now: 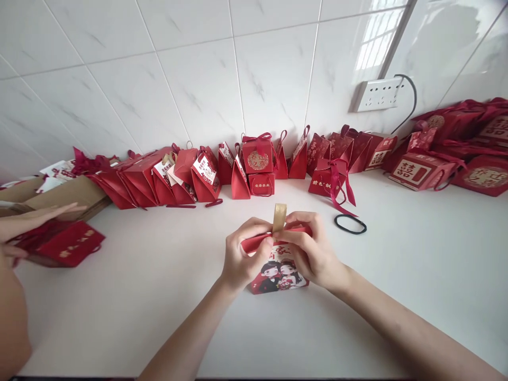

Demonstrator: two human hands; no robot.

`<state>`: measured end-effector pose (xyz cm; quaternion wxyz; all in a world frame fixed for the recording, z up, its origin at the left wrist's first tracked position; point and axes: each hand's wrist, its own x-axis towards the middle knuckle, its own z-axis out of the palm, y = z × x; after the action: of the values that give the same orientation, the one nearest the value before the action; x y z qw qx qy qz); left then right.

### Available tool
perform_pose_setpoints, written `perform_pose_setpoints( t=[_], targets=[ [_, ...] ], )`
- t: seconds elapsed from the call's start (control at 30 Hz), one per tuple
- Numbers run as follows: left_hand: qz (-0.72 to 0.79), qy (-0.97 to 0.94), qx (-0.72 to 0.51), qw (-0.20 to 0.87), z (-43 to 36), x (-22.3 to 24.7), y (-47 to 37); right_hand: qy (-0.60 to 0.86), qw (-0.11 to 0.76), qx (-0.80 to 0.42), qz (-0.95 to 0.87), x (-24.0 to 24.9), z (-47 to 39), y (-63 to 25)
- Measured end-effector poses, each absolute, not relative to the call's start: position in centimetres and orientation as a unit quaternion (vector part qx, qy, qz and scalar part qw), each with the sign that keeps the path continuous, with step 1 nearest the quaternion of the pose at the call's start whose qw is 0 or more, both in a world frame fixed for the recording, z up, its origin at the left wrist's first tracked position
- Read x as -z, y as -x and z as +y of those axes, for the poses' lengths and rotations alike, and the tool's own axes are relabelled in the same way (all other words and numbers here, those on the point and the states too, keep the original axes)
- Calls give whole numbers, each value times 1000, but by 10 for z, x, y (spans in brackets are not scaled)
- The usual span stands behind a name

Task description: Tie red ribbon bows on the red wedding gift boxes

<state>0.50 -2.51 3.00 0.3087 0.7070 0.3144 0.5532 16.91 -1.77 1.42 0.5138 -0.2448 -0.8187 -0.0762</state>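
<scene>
A red gift box (260,283) printed with a cartoon bride and groom stands upright on the white table in front of me. From its top rises a loop of gold ribbon (280,216). My left hand (248,254) pinches the box's top edge on the left, thumb on the near face. On the other side my right hand (313,248) is closed at the top edge, its index fingertip at the foot of the ribbon loop. Between the hands the red top edge shows only in part, and the fingers hide where the ribbon passes through.
Red gift boxes (206,174) line the tiled wall, with more stacked at the right (420,169). A black elastic loop (350,224) lies right of my hands. At the left, another person's hand (16,238) is by a red box (75,243) and a cardboard carton (59,196).
</scene>
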Motion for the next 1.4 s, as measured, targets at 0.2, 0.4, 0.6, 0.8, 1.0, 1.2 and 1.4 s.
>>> perform_pose_setpoints(
  t=[0.2,0.4,0.6,0.8,1.0,1.2,1.4],
  targets=[
    [334,-710,-553,281,-25,-29,-6,255,501,78,-823,-15,-17,-170],
    [344,-694,-560,293,-24,-30,-8,253,496,49,-829,-18,-18,-169],
    [376,-683,-578,242,-27,-30,-11,249,505,42,-826,-17,-18,-169],
    [388,-682,-576,227,-28,-31,-13,247,506,41,-825,-20,-19,-169],
    [383,-678,-583,232,-29,-30,-12,254,537,15,-804,-20,-22,-167],
    [368,-678,-577,267,-29,-32,-11,260,556,-16,-789,-21,-25,-164],
    [373,-677,-597,214,-31,-32,-12,247,559,-20,-791,-23,-28,-164]
  ],
)
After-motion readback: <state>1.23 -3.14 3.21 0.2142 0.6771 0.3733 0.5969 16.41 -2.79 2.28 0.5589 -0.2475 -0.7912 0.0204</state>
